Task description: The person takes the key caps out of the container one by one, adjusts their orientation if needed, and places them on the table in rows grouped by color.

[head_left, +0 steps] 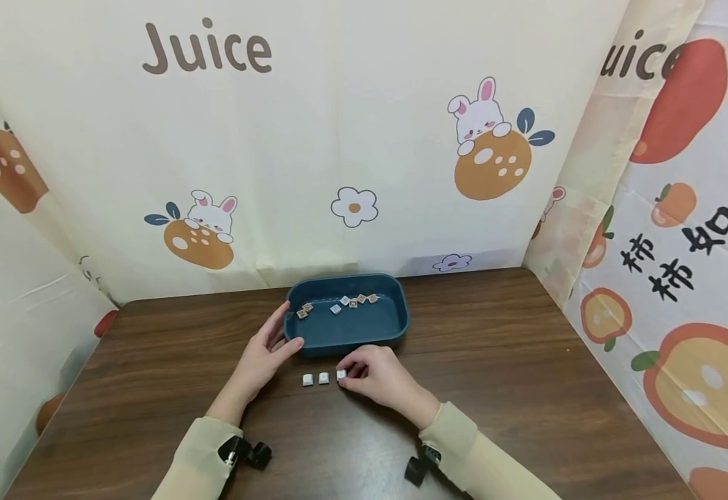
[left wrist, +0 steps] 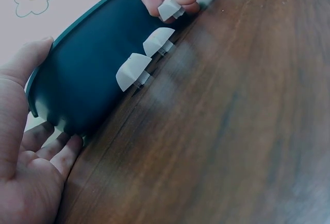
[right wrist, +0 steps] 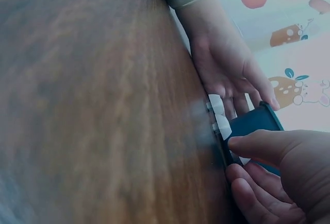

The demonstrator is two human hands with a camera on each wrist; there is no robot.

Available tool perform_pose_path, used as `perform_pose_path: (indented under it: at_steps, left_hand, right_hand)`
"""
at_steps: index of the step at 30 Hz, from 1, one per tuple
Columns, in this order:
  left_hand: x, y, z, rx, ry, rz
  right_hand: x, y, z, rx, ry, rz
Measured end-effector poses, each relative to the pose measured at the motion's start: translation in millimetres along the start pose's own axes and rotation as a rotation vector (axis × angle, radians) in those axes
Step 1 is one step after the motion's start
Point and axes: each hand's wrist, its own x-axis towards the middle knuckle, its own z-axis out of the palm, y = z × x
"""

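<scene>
My left hand (head_left: 265, 355) holds the left front corner of a dark teal tray (head_left: 348, 345), thumb at the near wall and fingers round the left end. In front of the tray, my right hand (head_left: 379, 375) pinches a small white keycap (left wrist: 171, 9) between thumb and fingers, close over the table. Two more white keycaps, a left one (head_left: 308, 380) and a middle one (head_left: 323, 378), stand in a row to its left, stems down in the left wrist view. The right wrist view shows the pinched keycap mostly covered by my fingers.
Several small square keycaps (head_left: 353, 303), brownish and pale, lie scattered inside the tray. The dark wooden table (head_left: 495, 389) runs back to a printed cloth (head_left: 301, 153) hanging right behind the tray. More printed cloth hangs along both sides.
</scene>
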Motion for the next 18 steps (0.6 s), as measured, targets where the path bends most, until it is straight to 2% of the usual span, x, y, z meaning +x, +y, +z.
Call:
perform_pose_path:
  at_steps: [18]
  left_hand:
    - [-0.7,1.6,0.4,0.002,0.001,0.004]
  right_hand:
    - [0.1,9.3,6.7,-0.027,0.018,-0.027]
